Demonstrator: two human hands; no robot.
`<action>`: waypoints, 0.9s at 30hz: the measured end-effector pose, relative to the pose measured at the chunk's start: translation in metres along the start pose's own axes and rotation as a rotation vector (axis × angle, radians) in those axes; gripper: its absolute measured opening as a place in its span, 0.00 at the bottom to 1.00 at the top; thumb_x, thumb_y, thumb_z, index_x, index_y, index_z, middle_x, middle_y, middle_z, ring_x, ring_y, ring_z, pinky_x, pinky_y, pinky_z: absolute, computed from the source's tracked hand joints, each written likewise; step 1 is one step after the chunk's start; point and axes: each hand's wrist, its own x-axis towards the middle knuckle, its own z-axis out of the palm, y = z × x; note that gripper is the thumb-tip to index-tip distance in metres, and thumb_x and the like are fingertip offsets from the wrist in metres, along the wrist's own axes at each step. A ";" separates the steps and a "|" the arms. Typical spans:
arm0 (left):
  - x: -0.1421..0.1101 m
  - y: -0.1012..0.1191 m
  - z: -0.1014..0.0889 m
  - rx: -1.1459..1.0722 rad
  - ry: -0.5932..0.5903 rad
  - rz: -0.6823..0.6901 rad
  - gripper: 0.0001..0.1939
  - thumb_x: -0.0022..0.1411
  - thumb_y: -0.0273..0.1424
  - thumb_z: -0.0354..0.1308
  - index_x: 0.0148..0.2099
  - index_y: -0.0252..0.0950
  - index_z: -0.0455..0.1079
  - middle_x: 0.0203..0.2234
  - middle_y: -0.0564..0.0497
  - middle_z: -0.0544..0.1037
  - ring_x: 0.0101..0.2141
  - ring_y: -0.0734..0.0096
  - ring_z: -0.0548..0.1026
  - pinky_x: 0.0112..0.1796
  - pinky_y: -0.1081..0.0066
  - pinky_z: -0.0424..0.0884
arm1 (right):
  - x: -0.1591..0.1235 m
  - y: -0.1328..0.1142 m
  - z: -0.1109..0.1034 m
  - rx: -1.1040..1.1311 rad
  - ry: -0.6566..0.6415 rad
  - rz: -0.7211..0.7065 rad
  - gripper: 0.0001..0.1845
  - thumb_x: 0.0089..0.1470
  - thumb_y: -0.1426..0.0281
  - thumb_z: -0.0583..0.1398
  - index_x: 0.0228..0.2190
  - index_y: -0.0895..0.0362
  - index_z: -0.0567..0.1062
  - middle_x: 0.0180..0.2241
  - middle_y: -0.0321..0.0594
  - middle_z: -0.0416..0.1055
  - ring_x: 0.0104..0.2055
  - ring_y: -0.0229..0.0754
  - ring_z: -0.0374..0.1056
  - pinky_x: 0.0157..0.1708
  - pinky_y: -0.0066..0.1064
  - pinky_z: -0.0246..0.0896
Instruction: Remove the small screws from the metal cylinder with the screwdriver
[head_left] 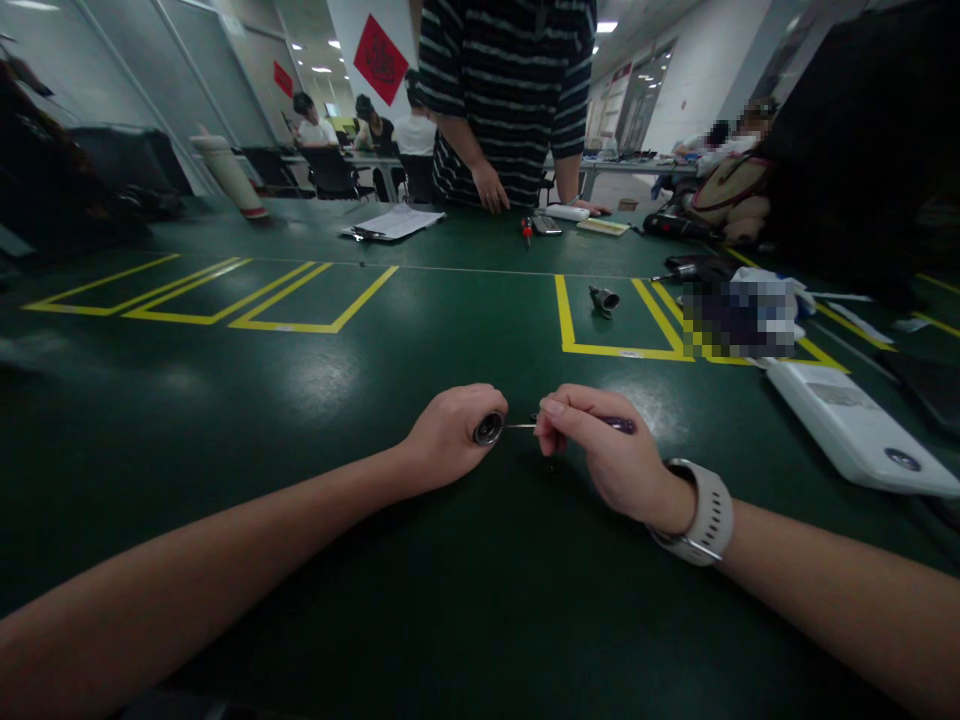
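My left hand (450, 435) is closed around a small dark metal cylindrical part (489, 429), its round hollow end facing me. My right hand (600, 440) grips a screwdriver with a dark purple handle (619, 425). The thin shaft (520, 427) points left and its tip meets the side of the cylindrical part, though the exact contact is hidden. A tiny dark piece (553, 468) lies on the table below my right fingers. Farther off, a grey metal fitting (604, 301) rests inside a yellow taped square.
Yellow tape outlines (285, 328) mark the green table (225, 430). A white device (862, 425) lies at the right, near a dark bundle. A person in a striped shirt (506, 110) stands at the far edge, by a clipboard (397, 222), a red screwdriver (526, 232) and a phone. A cup (231, 178) stands far left.
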 end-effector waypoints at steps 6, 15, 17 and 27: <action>0.000 0.001 0.000 0.011 0.020 -0.036 0.04 0.53 0.21 0.52 0.29 0.35 0.62 0.23 0.55 0.68 0.25 0.74 0.67 0.26 0.74 0.60 | -0.004 -0.007 0.005 -0.108 0.023 -0.047 0.14 0.58 0.69 0.54 0.22 0.57 0.72 0.21 0.34 0.67 0.25 0.36 0.64 0.27 0.29 0.59; 0.001 0.003 0.000 0.008 0.063 -0.111 0.05 0.52 0.20 0.53 0.28 0.35 0.62 0.22 0.55 0.67 0.25 0.74 0.67 0.26 0.74 0.60 | -0.005 -0.007 0.006 -0.067 0.003 -0.049 0.14 0.58 0.69 0.54 0.23 0.57 0.73 0.22 0.34 0.67 0.27 0.36 0.64 0.29 0.30 0.58; 0.001 0.002 -0.001 -0.003 0.065 -0.094 0.05 0.52 0.20 0.53 0.28 0.34 0.62 0.22 0.55 0.67 0.25 0.75 0.67 0.26 0.74 0.60 | -0.002 -0.002 0.005 0.058 0.019 0.011 0.14 0.58 0.68 0.55 0.24 0.57 0.73 0.22 0.34 0.67 0.27 0.36 0.64 0.29 0.30 0.58; 0.002 0.004 -0.002 -0.033 0.055 -0.026 0.05 0.54 0.22 0.52 0.27 0.35 0.61 0.21 0.56 0.66 0.23 0.77 0.65 0.25 0.76 0.59 | 0.005 0.003 0.002 0.454 0.073 0.309 0.13 0.54 0.66 0.58 0.21 0.58 0.74 0.21 0.34 0.67 0.24 0.35 0.62 0.27 0.29 0.55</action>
